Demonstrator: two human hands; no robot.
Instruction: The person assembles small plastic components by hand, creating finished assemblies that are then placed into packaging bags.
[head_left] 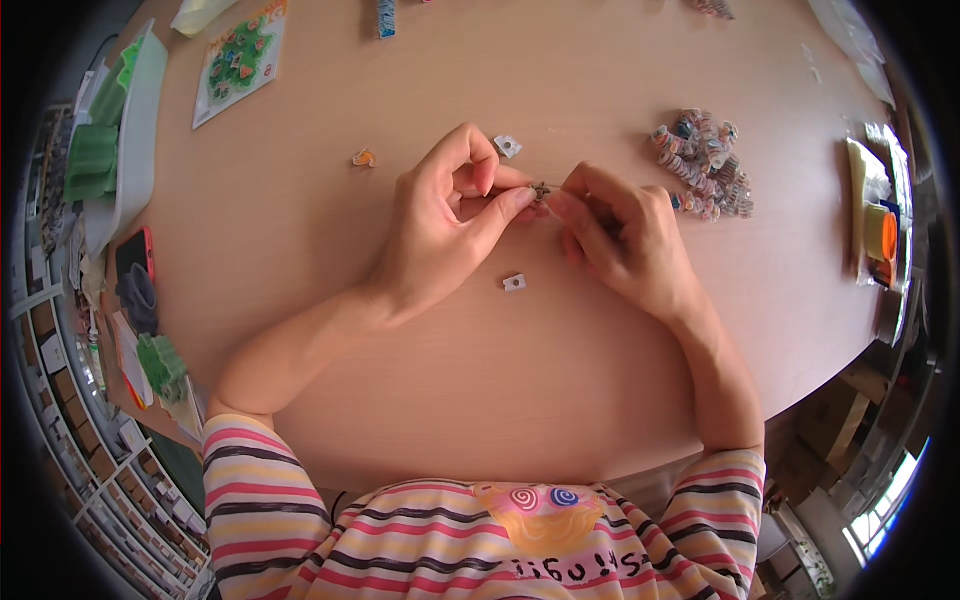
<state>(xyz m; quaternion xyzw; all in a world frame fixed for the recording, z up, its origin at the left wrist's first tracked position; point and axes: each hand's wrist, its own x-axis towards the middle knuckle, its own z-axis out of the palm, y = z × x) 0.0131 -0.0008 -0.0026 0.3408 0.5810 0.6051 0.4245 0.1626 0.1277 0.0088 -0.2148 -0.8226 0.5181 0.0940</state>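
Observation:
Over the middle of the table, my left hand [440,225] pinches a small dark, knobbly piece [541,191] between thumb and index finger. My right hand [632,235] is closed right beside it, thumb against fingertips; what lies in that pinch is too small to make out. Just beyond my hands lies a small whitish piece with a dark centre [507,146]. A similar pale rectangular piece [514,283] sits on the near side, below the gap between my hands. Left of my left hand rests a small orange piece [364,158].
Strings of stacked small pieces [705,165] are heaped at the right. A printed card with a green picture [238,65] lies far left, near a blue strip [386,18]. Along the left edge are a pale tray [145,130] with green blocks and a red-edged phone [148,252]. An orange roll [887,235] stands far right.

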